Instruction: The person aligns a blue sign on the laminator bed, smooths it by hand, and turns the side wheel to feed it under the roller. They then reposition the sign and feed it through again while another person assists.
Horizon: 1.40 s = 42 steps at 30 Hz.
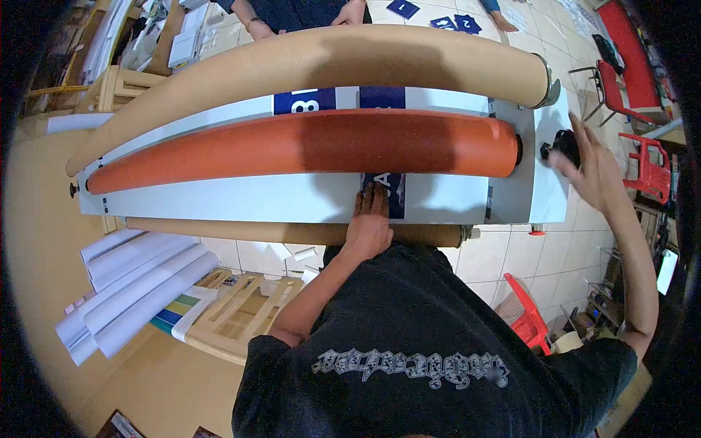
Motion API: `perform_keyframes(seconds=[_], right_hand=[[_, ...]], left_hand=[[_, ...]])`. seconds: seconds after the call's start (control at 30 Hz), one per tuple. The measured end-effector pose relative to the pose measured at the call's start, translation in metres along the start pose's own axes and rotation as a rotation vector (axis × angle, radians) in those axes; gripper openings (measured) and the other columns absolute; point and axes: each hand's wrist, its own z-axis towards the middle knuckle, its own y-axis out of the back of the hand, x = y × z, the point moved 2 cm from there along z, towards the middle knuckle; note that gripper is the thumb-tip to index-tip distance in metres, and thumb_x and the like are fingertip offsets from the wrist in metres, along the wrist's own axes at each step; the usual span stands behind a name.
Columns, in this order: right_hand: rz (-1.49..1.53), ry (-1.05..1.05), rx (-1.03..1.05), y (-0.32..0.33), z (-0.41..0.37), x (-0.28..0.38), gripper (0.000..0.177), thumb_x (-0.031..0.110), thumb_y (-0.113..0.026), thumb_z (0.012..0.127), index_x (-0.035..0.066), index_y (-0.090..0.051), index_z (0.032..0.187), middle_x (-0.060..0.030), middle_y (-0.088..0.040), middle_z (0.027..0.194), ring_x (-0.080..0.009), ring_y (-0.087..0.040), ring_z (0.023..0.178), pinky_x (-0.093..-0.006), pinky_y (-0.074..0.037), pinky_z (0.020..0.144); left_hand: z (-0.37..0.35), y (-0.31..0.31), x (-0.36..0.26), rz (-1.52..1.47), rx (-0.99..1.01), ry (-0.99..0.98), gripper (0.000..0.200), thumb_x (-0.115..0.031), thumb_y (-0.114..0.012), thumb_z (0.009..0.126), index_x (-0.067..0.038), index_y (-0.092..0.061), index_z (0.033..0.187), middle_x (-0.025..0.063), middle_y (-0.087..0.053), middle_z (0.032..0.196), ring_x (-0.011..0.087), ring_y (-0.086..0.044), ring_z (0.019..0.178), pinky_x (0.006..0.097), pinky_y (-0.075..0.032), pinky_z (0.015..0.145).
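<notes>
A roller laminating machine (pixel 241 201) with a white bed stretches across in front of me. Its orange roller (pixel 234 150) runs lengthwise, and a tan roll (pixel 255 67) lies above it. My left hand (pixel 370 228) rests flat, fingers extended, on a dark blue printed sheet (pixel 396 196) with white lettering. This sheet passes beneath the orange roller; part shows on the far side. At the machine's right end, my right hand (pixel 597 171) is spread beside a black knob or crank (pixel 565 149), thumb and fingers apart. Whether it touches the knob is hard to see.
Across the machine, another person's hands (pixel 350 13) are near the tan roll. Blue numbered sheets (pixel 456 23) lie on the tiled floor. Rolled white sheets (pixel 146 292) and a wooden rack (pixel 230 310) are at left. Red chairs (pixel 646 168) stand at right. A second brown roll (pixel 292 232) runs along the near edge.
</notes>
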Motion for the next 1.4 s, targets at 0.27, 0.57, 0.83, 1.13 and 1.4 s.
perform_keyframes(seconds=[0.27, 0.57, 0.83, 1.13, 1.4], right_hand=[[-0.389, 0.534, -0.055, -0.025, 0.007, -0.028, 0.071, 0.040, -0.075, 0.078, -0.002, -0.049, 0.129, -0.0261, -0.048, 0.140, -0.0422, -0.060, 0.111, -0.0454, -0.050, 0.093], [0.063, -0.059, -0.015, -0.017, 0.020, -0.029, 0.069, 0.055, -0.070, 0.085, -0.011, -0.057, 0.102, -0.0230, -0.059, 0.059, -0.0454, -0.062, 0.061, -0.0463, -0.052, 0.064], [-0.601, 0.879, -0.148, -0.014, 0.011, -0.017, 0.060, 0.034, -0.078, 0.072, -0.002, -0.059, 0.116, -0.0191, -0.042, 0.146, -0.0361, -0.047, 0.127, -0.0413, -0.046, 0.102], [0.311, -0.223, 0.222, -0.003, 0.022, -0.023, 0.061, 0.053, -0.064, 0.089, -0.007, -0.059, 0.101, -0.0222, -0.065, 0.076, -0.0384, -0.067, 0.077, -0.0461, -0.051, 0.071], [-0.603, 0.869, -0.116, -0.017, 0.014, -0.022, 0.061, 0.033, -0.071, 0.078, 0.008, -0.053, 0.130, -0.0175, -0.057, 0.120, -0.0366, -0.056, 0.113, -0.0410, -0.047, 0.101]], left_hand=[[-0.001, -0.010, 0.004, 0.002, 0.055, -0.012, 0.085, -0.029, -0.064, 0.080, 0.013, -0.032, 0.146, 0.0315, -0.029, 0.153, 0.0460, -0.026, 0.144, 0.0516, -0.021, 0.120], [-0.001, 0.000, 0.000, 0.036, -0.032, -0.002, 0.077, -0.026, -0.066, 0.079, 0.014, -0.040, 0.140, 0.0293, -0.037, 0.149, 0.0428, -0.034, 0.140, 0.0508, -0.028, 0.117], [0.002, -0.007, 0.002, -0.005, 0.045, -0.007, 0.079, -0.026, -0.062, 0.081, 0.015, -0.034, 0.143, 0.0325, -0.029, 0.153, 0.0465, -0.026, 0.144, 0.0520, -0.025, 0.118], [0.000, -0.008, 0.005, 0.029, 0.017, -0.019, 0.077, -0.023, -0.064, 0.082, 0.015, -0.036, 0.142, 0.0319, -0.033, 0.150, 0.0472, -0.032, 0.141, 0.0524, -0.028, 0.117], [0.000, -0.008, 0.004, 0.019, 0.035, -0.026, 0.075, -0.024, -0.061, 0.083, 0.015, -0.035, 0.142, 0.0317, -0.032, 0.151, 0.0469, -0.030, 0.142, 0.0530, -0.027, 0.117]])
